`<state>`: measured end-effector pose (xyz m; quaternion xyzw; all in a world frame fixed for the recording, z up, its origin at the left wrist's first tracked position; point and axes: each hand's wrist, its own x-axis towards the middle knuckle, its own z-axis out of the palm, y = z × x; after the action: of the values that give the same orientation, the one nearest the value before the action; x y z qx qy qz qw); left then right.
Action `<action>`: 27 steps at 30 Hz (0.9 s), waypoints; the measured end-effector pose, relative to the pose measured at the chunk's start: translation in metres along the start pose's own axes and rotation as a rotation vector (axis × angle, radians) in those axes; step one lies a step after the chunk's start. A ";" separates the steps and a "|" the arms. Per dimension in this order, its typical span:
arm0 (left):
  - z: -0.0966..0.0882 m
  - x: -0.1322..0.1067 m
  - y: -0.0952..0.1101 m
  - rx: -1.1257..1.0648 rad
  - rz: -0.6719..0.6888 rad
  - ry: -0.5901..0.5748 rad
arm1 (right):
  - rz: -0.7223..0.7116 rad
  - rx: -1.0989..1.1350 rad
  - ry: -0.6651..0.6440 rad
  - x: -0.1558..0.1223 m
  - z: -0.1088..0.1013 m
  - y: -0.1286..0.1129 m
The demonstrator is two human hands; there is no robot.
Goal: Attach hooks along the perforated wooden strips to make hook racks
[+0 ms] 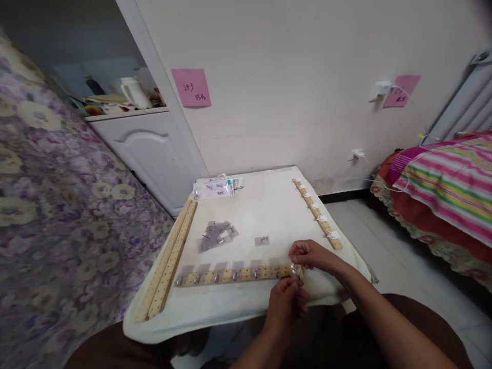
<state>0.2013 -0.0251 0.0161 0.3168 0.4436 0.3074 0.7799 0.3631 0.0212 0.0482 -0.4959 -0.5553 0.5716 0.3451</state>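
A small clear card with a shiny metal piece [296,270] is between my hands, at the right end of a perforated wooden strip [246,274]. My left hand [286,300] is closed with its fingertips at the card's lower edge. Above it, my right hand [310,254] pinches near the upper edge. Several similar clear cards with silvery pieces [255,273] stand in a row along this strip. Another single card [262,240] lies flat just beyond, and a loose pile of clear cards [217,234] is farther left.
Two long perforated wooden strips [169,261] lie along the table's left side. On the right lies a strip holding several white tags [315,206]. Plastic packets [213,188] rest at the back left of the cloth-covered table [265,202]. A wall stands behind it, a bed [434,189] to the right.
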 end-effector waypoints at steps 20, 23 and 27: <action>0.009 0.013 -0.002 -0.065 -0.117 0.169 | 0.035 -0.148 0.066 0.016 0.001 0.024; 0.012 0.014 -0.001 -0.058 -0.133 0.201 | 0.047 -0.157 0.059 0.018 0.000 0.028; 0.014 0.014 0.001 -0.043 -0.145 0.224 | 0.065 -0.159 0.040 0.017 -0.002 0.028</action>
<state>0.2198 -0.0170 0.0154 0.2307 0.5428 0.2932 0.7524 0.3646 0.0339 0.0180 -0.5508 -0.5756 0.5266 0.2966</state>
